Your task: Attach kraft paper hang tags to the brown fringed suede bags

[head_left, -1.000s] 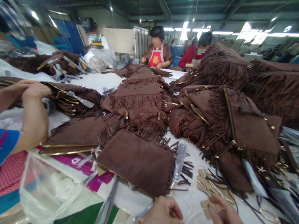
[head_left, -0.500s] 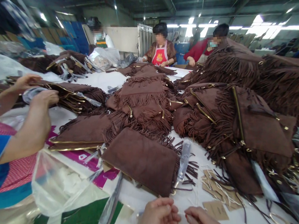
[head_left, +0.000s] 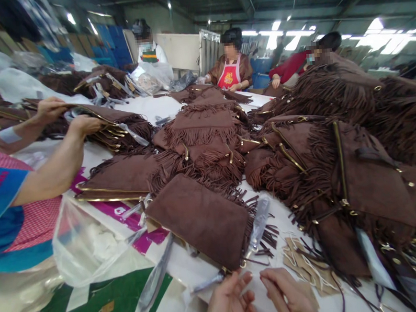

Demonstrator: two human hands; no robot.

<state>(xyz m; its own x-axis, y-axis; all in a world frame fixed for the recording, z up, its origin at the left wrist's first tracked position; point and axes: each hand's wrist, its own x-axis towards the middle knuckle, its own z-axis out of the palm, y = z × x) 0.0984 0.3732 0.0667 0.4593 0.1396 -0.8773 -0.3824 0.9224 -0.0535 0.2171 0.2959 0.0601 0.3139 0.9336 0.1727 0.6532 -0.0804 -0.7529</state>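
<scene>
My left hand [head_left: 231,300] is at the bottom of the view, just below the near corner of a brown suede-like pouch [head_left: 200,219]. Its fingers are loosely curled and apart, with nothing visible in them. Close by on the right, my right hand [head_left: 290,294] has its thumb and fingertips pressed together; whatever they pinch, if anything, is too small to make out. The pouch lies flat with fringe along its right side and a plastic-wrapped strap [head_left: 259,224] beside it. Cardboard tags [head_left: 303,264] with white strings lie past my right hand.
Fringed brown bags [head_left: 205,122] are heaped along the white table, with a large pile [head_left: 375,176] at right. On the left, a co-worker's arms [head_left: 50,163] handle a stack of pouches. A plastic bag [head_left: 88,242] hangs at the table edge. Several other people work at the back.
My hands have moved slightly up and right in the picture, and my left fingers have opened a little. The co-worker's hands at left have shifted right onto the pouch stack. The view has turned slightly.
</scene>
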